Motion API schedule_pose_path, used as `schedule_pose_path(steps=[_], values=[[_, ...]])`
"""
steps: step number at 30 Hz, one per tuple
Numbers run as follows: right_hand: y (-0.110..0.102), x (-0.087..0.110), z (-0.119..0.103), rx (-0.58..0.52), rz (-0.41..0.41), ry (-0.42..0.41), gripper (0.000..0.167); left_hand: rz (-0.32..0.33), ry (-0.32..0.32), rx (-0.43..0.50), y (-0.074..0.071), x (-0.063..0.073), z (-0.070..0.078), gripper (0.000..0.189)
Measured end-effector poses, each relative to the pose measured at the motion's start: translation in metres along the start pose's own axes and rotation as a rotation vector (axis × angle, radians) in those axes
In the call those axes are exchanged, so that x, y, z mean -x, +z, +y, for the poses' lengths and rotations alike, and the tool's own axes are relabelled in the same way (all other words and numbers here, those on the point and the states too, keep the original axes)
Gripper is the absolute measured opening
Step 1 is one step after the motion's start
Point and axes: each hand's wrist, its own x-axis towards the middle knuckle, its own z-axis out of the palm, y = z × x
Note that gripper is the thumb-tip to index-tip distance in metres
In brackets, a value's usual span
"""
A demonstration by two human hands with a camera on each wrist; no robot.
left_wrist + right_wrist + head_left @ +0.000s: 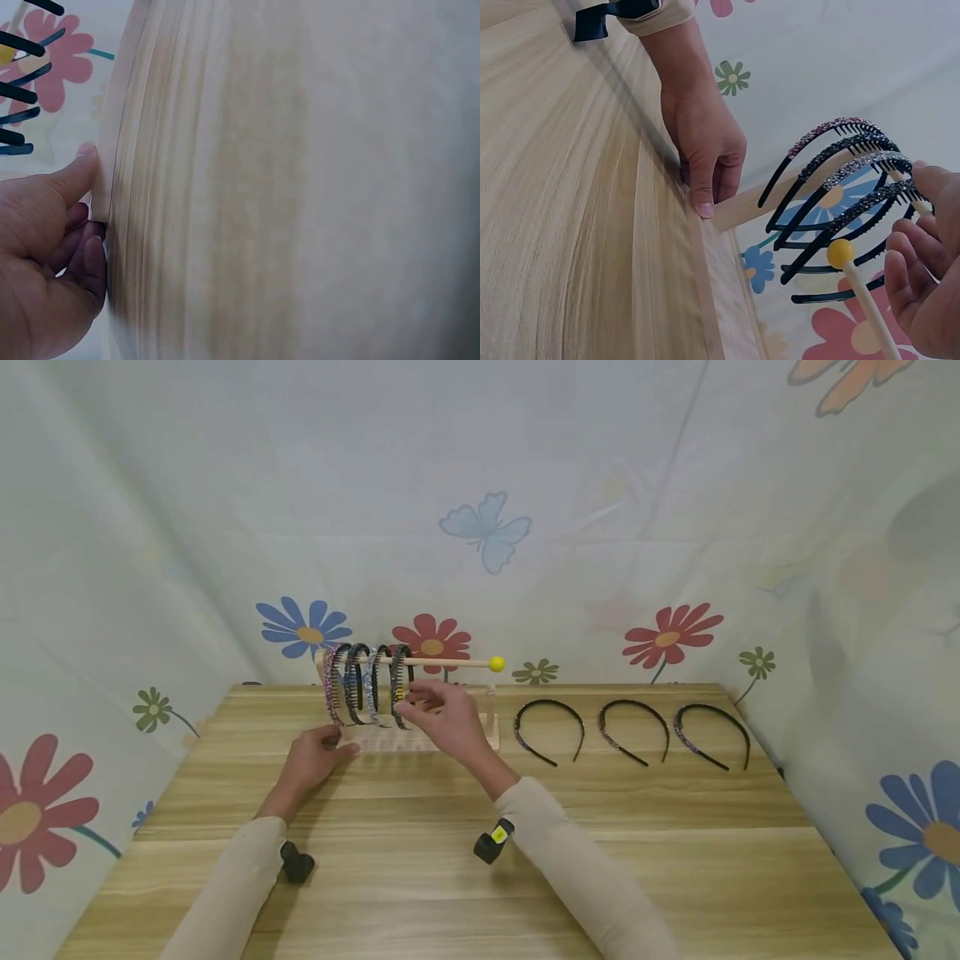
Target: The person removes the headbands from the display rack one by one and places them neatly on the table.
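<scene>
Seemingly the step in hand is seating the fourth headband, a dark glittery hoop with comb teeth (396,681), on the pale wooden rod (457,663) that ends in a yellow ball (497,664). It hangs nearest the ball; three other glittery headbands (331,693) hang further in. The pale wooden stand (746,210) sits near the far edge of the wood-grained tabletop (420,860), left of its middle.

The person's right hand (453,718) has its thumb and bent fingers at that fourth hoop; whether this grip pinches it or merely touches it, one cannot tell. The left hand (309,760) grips the base's near left corner, presumably to steady it.

The next move would probably call for freeing the right hand, then reaching for the leftmost of three black-ended headbands (551,702) lying in a row toward the tabletop's far right corner.

The left fingertips are partly hidden, the right hand covers part of the base, and the left wrist view is blurred, with comb teeth cut off at its margin.
</scene>
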Motion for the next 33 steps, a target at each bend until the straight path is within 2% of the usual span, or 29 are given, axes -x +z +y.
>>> schedule_pose_path(steps=[10,18,33], values=[[0.010,-0.004,0.006,-0.035,-0.031,0.030,0.041,0.005,0.004,0.012,0.000,0.001,0.001,0.056],[0.013,-0.005,0.004,-0.030,-0.020,0.046,0.042,0.002,0.005,0.007,0.000,0.000,0.001,0.056],[0.011,-0.006,0.002,0.012,0.007,0.018,0.033,-0.003,-0.003,0.008,0.000,0.000,0.001,0.058]])
